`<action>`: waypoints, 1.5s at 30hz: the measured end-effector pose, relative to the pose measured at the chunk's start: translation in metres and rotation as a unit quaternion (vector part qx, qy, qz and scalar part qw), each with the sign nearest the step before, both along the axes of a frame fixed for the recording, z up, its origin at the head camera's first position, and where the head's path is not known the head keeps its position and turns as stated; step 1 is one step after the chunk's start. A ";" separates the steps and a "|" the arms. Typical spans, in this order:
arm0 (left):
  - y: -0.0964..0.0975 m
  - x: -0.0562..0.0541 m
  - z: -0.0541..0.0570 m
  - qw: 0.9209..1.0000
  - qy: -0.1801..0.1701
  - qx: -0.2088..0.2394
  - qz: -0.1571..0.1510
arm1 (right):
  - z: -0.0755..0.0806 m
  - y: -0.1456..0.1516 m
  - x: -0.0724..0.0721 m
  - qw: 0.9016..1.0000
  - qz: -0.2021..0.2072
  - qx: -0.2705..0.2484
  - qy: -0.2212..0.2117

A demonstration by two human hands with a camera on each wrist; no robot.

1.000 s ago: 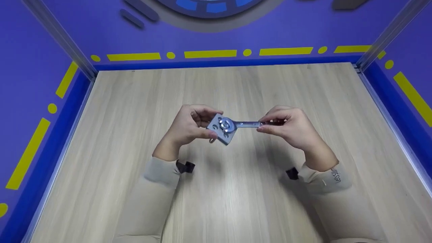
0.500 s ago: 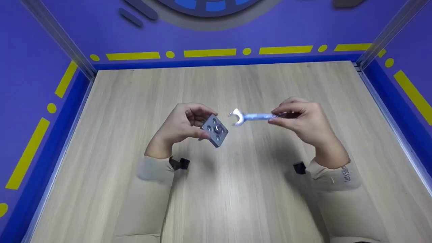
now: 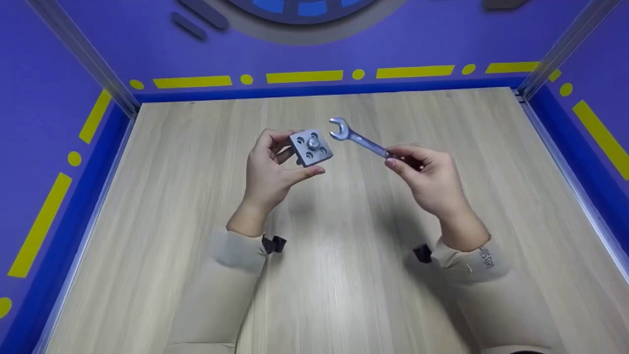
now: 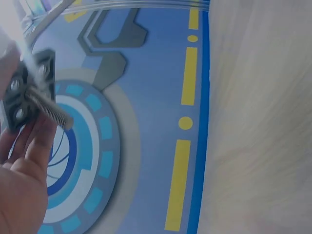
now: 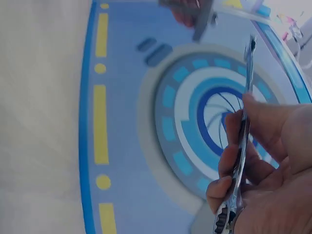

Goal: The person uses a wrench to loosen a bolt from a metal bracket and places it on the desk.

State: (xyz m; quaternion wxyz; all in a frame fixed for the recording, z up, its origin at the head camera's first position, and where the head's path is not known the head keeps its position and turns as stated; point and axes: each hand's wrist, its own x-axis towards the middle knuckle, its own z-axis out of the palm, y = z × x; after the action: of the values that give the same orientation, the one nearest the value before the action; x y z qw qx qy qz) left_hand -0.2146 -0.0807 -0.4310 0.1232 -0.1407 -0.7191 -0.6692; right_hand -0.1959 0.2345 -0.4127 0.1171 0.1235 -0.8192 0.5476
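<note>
My left hand (image 3: 270,169) holds a square grey metal plate (image 3: 319,157) by its left side, with the thumb stretched along the lower edge. Several holes pierce the plate, and a bolt head (image 3: 313,143) sits at its middle. From the other face, the bolt's threaded shank (image 4: 50,108) sticks out in the left wrist view. My right hand (image 3: 430,179) grips a combination wrench (image 3: 366,142) by its far part. The wrench's open end points up and left, close to the plate but apart from it. Its ring end (image 5: 223,219) shows by the palm in the right wrist view.
Under both hands lies a light wood-grain tabletop (image 3: 334,275). Blue-purple panels with yellow markings wall it at the back (image 3: 304,59), left (image 3: 44,123) and right (image 3: 604,98). Black camera mounts (image 3: 274,244) sit at the wrists.
The wrench's end was over the bolt head and has come off it to the right. The plate has since risen and turned, and the wrench's open end has swung upward.
</note>
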 end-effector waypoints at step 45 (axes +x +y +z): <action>-0.036 -0.002 0.009 0.935 -0.125 -0.073 -0.324 | -0.008 0.005 -0.002 0.986 0.149 0.080 0.003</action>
State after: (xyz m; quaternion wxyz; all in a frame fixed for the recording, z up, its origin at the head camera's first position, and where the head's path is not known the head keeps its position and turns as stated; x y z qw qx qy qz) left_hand -0.2170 -0.1168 -0.4216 -0.2020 -0.2904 -0.6910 -0.6304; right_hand -0.1978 0.2399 -0.4203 0.0267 0.2550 -0.8325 0.4912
